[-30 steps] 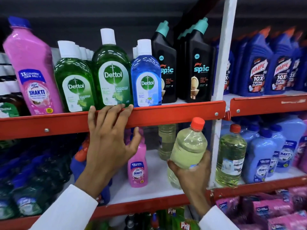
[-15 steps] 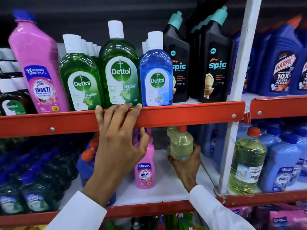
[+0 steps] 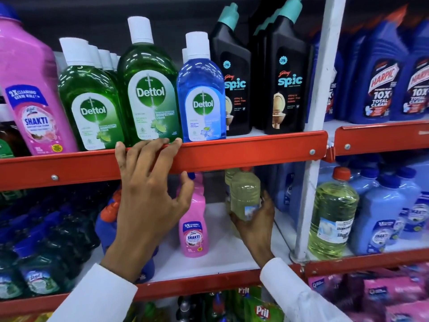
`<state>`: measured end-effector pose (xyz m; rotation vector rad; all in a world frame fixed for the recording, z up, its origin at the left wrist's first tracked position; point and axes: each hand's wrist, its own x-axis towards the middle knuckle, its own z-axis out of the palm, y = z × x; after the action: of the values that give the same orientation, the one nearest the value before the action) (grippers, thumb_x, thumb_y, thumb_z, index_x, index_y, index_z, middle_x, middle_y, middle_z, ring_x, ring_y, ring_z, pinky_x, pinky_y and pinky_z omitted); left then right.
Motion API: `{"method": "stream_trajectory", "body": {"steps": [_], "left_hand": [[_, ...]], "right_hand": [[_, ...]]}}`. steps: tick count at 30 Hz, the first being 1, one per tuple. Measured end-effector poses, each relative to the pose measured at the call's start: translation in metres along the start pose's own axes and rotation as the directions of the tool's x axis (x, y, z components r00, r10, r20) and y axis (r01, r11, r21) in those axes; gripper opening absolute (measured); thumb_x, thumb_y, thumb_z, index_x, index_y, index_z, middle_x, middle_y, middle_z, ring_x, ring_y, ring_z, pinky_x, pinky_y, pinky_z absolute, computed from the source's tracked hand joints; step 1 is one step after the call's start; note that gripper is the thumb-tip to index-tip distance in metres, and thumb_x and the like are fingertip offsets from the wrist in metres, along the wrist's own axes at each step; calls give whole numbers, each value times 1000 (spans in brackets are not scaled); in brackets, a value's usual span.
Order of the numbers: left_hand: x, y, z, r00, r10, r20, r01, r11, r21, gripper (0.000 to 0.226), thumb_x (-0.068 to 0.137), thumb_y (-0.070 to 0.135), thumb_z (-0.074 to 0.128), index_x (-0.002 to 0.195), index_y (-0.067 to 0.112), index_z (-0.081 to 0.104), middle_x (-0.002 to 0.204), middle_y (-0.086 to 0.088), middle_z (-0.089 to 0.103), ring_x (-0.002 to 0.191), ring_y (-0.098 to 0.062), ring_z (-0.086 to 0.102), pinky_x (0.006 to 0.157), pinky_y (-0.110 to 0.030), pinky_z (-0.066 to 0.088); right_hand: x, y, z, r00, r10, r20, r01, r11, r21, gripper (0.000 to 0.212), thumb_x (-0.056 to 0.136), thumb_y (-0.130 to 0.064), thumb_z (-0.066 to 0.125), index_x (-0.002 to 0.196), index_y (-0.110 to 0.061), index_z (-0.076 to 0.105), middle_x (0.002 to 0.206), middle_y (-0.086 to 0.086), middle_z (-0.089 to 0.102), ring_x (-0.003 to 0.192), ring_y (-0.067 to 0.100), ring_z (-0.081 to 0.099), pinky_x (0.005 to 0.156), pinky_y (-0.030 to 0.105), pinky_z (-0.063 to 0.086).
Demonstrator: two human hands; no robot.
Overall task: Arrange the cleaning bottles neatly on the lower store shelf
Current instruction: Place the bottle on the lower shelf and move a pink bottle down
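Shelves w/ red rails, I'm looking at two levels. Left hand (image 3: 148, 194) flat on the upper red rail (image 3: 232, 152), fingers (image 3: 139, 149) spread, tips hooked over the rail's top edge just below the green bottles (image 3: 148, 89); thumb hangs under the rail next to the small pink bottle (image 3: 193, 224). Right hand (image 3: 253, 224) reaches into the lower shelf (image 3: 216, 259), fingers curled round the base of a pale yellow bottle (image 3: 245, 194), gripping it. That bottle is upright, toward the back of the lower shelf, red cap right under the rail, another yellow one just behind it. I can't tell if its base touches the shelf. Pink bottle stands upright left of it, apart. Bigger yellow bottle (image 3: 332, 214) in the next bay right, beside light blue bottles (image 3: 380, 217). White sleeves on both arms.
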<state>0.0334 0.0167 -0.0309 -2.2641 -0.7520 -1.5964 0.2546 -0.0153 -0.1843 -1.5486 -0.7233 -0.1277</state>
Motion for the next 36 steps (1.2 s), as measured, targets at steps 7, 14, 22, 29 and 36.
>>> {"method": "stream_trajectory", "body": {"steps": [7, 14, 22, 29, 36], "left_hand": [[-2, 16, 13, 996, -77, -36, 80, 995, 66, 57, 81, 40, 63, 130, 12, 53, 126, -18, 55, 129, -41, 48, 127, -63, 13], [-5, 27, 16, 990, -127, -63, 131, 990, 59, 61, 82, 44, 61, 131, 9, 49, 133, -20, 50, 138, -41, 40, 126, -64, 13], [-4, 26, 10, 992, -124, -23, 125, 989, 79, 63, 80, 43, 62, 131, 8, 48, 131, -20, 51, 137, -41, 41, 128, -60, 12], [-4, 24, 8, 994, -109, 17, 108, 992, 68, 65, 80, 43, 62, 131, 6, 46, 130, -22, 50, 136, -44, 42, 128, -60, 9], [-3, 26, 8, 991, -134, 30, 132, 989, 59, 64, 80, 43, 64, 130, 7, 46, 131, -22, 49, 136, -45, 41, 128, -61, 8]], "right_hand": [[-49, 0, -78, 895, -263, -361, 274, 961, -20, 50, 87, -17, 67, 133, -14, 49, 137, -1, 52, 131, 22, 51, 112, 33, 41], [-8, 38, -130, 879, -144, -454, 43, 973, -225, 82, 76, -6, 79, 145, -2, 36, 146, 21, 41, 138, 36, 38, 117, 43, 33], [22, 60, -146, 922, 101, -374, -166, 975, -148, 80, 58, -15, 90, 125, -8, 48, 110, 13, 67, 95, 33, 70, 80, 39, 57], [21, 56, -151, 897, 81, -434, -105, 994, -31, 84, 57, -12, 92, 126, -12, 44, 100, 5, 63, 79, 24, 64, 72, 21, 47], [-5, 4, -162, 801, 18, -598, 49, 994, 96, 92, 51, -36, 93, 125, -13, 43, 106, -2, 59, 83, 2, 57, 80, 29, 50]]}}
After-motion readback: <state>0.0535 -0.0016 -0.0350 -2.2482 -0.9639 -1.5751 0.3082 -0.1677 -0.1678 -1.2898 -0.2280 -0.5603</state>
